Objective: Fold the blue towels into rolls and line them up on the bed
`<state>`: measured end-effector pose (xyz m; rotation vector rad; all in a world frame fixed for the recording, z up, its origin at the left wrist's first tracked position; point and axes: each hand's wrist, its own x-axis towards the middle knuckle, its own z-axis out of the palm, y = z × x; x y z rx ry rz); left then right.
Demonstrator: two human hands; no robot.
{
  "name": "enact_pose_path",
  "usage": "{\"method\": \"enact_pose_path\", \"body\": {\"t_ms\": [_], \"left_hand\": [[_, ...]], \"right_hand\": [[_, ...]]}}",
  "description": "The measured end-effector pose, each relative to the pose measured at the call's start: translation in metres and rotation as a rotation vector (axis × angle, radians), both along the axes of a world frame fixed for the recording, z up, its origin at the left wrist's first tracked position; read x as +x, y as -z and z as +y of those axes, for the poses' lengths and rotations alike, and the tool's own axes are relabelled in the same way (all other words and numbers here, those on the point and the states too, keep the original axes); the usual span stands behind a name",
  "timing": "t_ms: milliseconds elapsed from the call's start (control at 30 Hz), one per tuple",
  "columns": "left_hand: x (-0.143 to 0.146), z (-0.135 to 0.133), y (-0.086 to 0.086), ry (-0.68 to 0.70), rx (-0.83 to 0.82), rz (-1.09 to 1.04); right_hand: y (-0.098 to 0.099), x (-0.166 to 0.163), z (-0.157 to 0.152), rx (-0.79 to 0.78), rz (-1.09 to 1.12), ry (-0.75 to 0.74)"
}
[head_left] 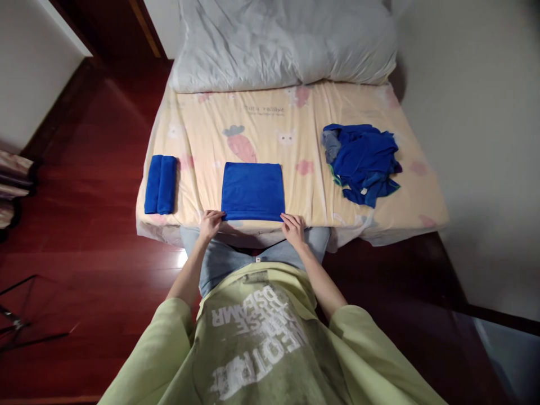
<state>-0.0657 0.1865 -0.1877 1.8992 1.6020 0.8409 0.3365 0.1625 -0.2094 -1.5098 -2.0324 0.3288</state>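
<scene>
A blue cloth (pixel 253 188) lies flat in a neat rectangle near the front edge of the bed, its near edge turned up in a narrow fold. My left hand (pixel 211 223) pinches the near left corner of that fold. At the near right corner, my right hand (pixel 292 226) grips the same fold between thumb and fingers. To the left sit two blue cloth rolls (pixel 161 184), side by side and touching. On the right is a crumpled heap of blue cloths (pixel 363 160) with some grey and green-edged parts.
The bed (pixel 198 129) has a yellow printed sheet, with a bulky white quilt (pixel 287 45) across its far end. A wall (pixel 472 140) runs along the right. A black tripod leg (pixel 34 340) stands on the red floor at lower left.
</scene>
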Motion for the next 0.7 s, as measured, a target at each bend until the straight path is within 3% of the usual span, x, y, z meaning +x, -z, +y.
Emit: {"method": "enact_pose_path", "body": {"t_ms": [267, 533, 700], "left_hand": [[-0.002, -0.007, 0.004, 0.047, 0.021, 0.106], [0.011, 0.002, 0.009, -0.063, 0.093, 0.209], [0.013, 0.007, 0.011, 0.03, 0.135, 0.22]], "right_hand": [[-0.006, -0.002, 0.006, -0.035, 0.049, 0.033], [-0.005, -0.006, 0.017, -0.054, 0.034, 0.073], [-0.004, -0.008, 0.022, -0.08, 0.048, 0.103]]}}
